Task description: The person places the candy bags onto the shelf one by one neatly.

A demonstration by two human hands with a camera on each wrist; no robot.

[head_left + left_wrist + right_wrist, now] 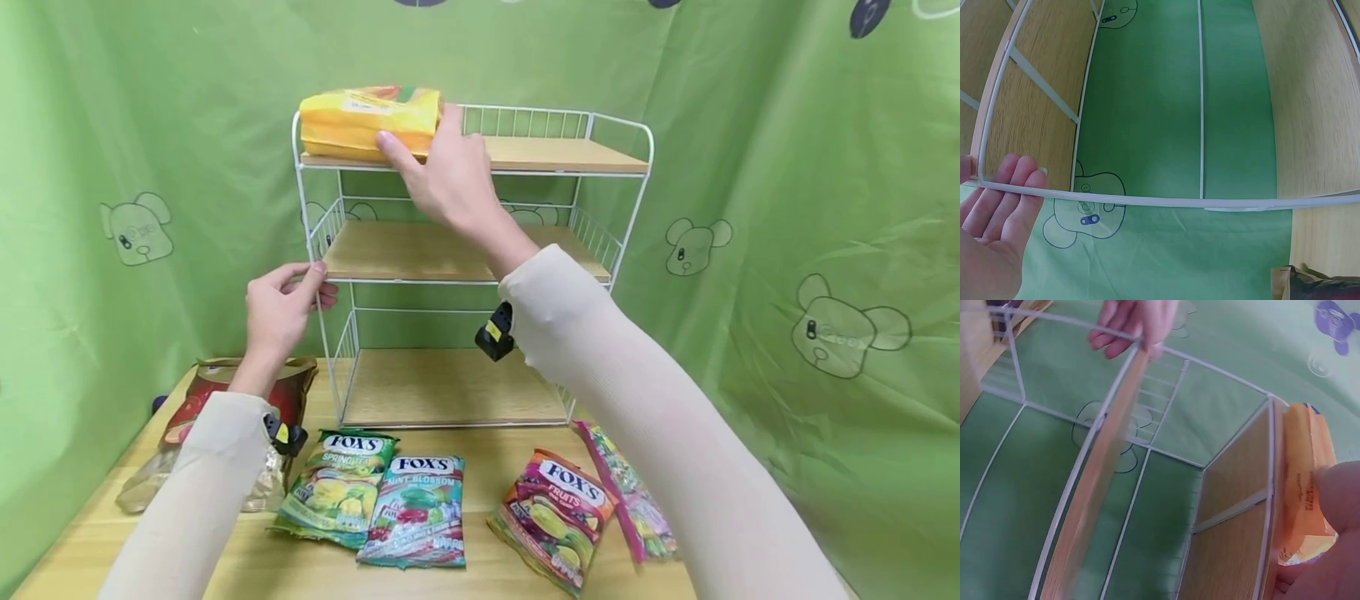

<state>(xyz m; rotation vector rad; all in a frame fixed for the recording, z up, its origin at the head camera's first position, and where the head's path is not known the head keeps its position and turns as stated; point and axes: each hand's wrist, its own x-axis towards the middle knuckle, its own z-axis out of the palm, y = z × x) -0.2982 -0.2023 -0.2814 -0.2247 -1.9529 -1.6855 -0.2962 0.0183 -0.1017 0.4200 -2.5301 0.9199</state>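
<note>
A yellow snack bag (367, 125) lies on its side at the left end of the top board of a white wire shelf rack (480, 281). My right hand (453, 171) grips the bag's right end, thumb on the front. In the right wrist view the bag (1300, 481) lies against the top board, with part of my right hand (1335, 531) beside it. My left hand (281, 304) pinches the rack's left front post at the middle board, thumb in front and fingers behind. In the left wrist view the fingers of my left hand (1004, 231) show under the board's corner.
On the table (247, 567) before the rack lie a green FOX'S candy bag (341, 487), a teal one (416, 512), a red-orange one (555, 517) and a pink-edged candy bag (630, 500). A large red and gold bag (202, 400) stands left of the rack. Green cloth (787, 208) surrounds everything.
</note>
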